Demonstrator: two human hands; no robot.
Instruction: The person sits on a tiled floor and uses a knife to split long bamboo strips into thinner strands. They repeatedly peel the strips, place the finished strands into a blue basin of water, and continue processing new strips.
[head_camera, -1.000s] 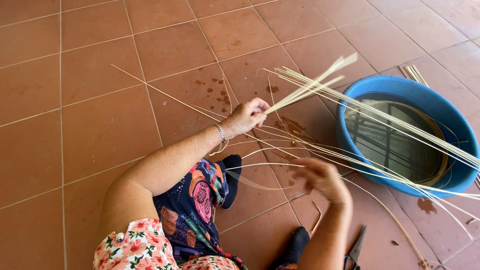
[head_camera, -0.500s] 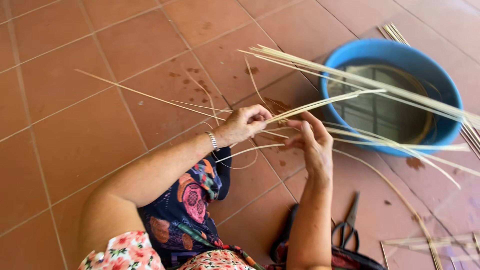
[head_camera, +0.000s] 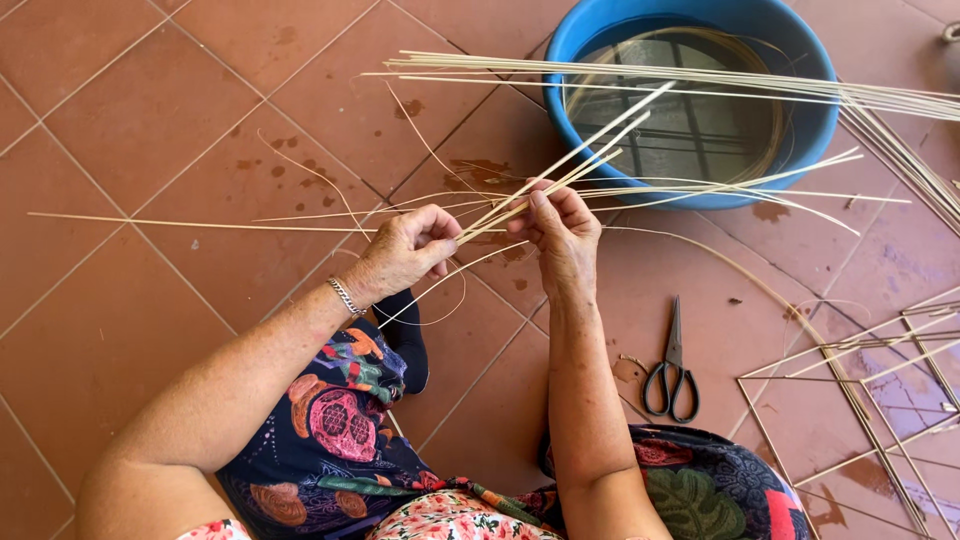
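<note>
My left hand (head_camera: 408, 250) and my right hand (head_camera: 562, 228) are close together over the tiled floor, both pinching a bunch of thin pale straw strips (head_camera: 560, 165) that fan up and to the right. Other long strips spread left and right from my fingers. A silver bracelet (head_camera: 345, 296) circles my left wrist. My forearms rest over my legs, clothed in dark floral fabric.
A blue basin (head_camera: 810, 140) holding water and coiled strips stands at the top right, with a long bundle of strips (head_camera: 700, 78) laid across it. Black scissors (head_camera: 672, 372) lie on the tiles near my right leg. A partly woven straw frame (head_camera: 870, 390) lies at the right.
My right hand has come up from lower down and joined my left hand on the strips. The view has shifted, bringing the scissors and the woven frame into sight.
</note>
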